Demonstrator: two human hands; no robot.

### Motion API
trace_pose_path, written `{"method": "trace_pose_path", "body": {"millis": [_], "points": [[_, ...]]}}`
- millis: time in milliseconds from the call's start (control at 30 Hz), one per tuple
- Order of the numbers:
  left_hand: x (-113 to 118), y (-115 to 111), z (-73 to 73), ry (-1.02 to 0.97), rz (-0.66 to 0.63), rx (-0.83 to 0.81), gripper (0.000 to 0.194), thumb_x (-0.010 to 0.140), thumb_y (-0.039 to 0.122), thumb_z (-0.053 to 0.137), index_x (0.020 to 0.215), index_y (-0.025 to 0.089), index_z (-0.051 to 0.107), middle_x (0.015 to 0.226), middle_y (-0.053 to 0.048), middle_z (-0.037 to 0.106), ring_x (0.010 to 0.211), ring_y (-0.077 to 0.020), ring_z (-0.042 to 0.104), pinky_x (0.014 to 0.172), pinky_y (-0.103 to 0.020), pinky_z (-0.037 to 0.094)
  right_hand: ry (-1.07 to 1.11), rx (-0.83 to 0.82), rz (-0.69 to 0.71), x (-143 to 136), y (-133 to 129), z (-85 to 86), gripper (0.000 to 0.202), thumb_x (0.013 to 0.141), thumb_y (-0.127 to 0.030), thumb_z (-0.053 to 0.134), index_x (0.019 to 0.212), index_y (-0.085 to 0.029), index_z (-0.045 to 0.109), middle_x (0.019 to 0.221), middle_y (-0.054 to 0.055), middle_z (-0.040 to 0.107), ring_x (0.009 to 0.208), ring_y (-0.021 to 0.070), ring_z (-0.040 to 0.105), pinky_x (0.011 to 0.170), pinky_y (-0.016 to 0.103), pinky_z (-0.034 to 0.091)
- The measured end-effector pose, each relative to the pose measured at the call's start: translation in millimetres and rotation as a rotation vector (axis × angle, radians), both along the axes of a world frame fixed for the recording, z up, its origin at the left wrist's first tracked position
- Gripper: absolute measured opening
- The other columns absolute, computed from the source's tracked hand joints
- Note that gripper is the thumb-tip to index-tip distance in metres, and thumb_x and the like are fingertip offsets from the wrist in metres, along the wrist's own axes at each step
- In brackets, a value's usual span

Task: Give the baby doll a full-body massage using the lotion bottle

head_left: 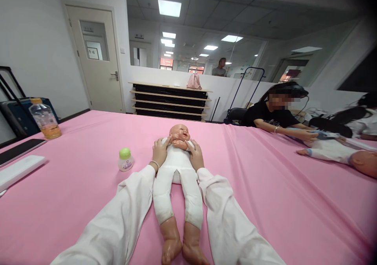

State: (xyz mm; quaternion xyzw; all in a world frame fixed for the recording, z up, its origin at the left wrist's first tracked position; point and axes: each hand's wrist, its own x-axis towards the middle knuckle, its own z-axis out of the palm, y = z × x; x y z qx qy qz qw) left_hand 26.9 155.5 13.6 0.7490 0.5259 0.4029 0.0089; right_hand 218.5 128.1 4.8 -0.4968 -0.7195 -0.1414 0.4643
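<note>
A baby doll [178,161] with a white cloth body lies on its back on the pink-covered table [103,147], its head away from me and its bare feet toward me. The doll's hands are folded near its chin. My left hand [160,151] rests against one side of the doll's upper body, and my right hand [196,153] is against the other side. Both hands wrap round the doll at its shoulders and arms. A small jar with a green lid [125,161] stands left of my left forearm.
At the left are a bottle with orange liquid [45,119], a dark flat device [20,151] and a white case [22,171]. A person [275,109] at the right handles another doll [332,153]. Shelves [171,100] stand behind the table.
</note>
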Motion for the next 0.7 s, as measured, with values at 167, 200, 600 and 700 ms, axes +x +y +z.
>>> {"method": "trace_pose_path", "body": {"millis": [167,200,600,700], "points": [[-0.5,-0.8,5.0,0.141,-0.01,-0.059,0.054,0.085,0.011,0.034,0.131,0.04,0.037,0.114,-0.009,0.045,0.101,-0.0251,0.04,0.082,-0.038,0.038,-0.066,-0.001,-0.009,-1.4,-1.3,5.9,0.044,0.083,-0.01,0.036,0.122,-0.023,0.052,0.124,0.008,0.049,0.116,0.0213,0.041,0.097,0.042,0.034],[-0.4,0.0,5.8,0.169,-0.019,-0.061,0.055,0.085,0.011,0.033,0.131,0.041,0.037,0.115,-0.009,0.045,0.1,-0.0254,0.04,0.081,-0.038,0.038,-0.068,-0.009,-0.013,-1.6,-1.8,6.8,0.044,0.083,-0.01,0.036,0.123,-0.023,0.051,0.124,0.008,0.05,0.116,0.0211,0.041,0.096,0.042,0.034],[-2.0,7.0,3.0,0.169,-0.075,-0.021,0.056,0.082,0.01,0.035,0.129,0.04,0.04,0.117,-0.007,0.045,0.102,-0.0246,0.039,0.083,-0.038,0.036,-0.012,0.045,0.017,2.5,1.2,2.8,0.048,0.08,-0.006,0.034,0.12,-0.025,0.053,0.122,0.006,0.051,0.114,0.0192,0.043,0.096,0.04,0.036],[-2.4,9.8,-1.2,0.092,-0.078,-0.01,0.059,0.08,0.007,0.036,0.13,0.038,0.039,0.116,-0.007,0.046,0.102,-0.0237,0.04,0.085,-0.038,0.036,0.049,0.04,0.024,3.9,3.5,-2.5,0.048,0.079,-0.006,0.035,0.12,-0.025,0.053,0.122,0.006,0.05,0.115,0.0195,0.043,0.097,0.041,0.036]]}}
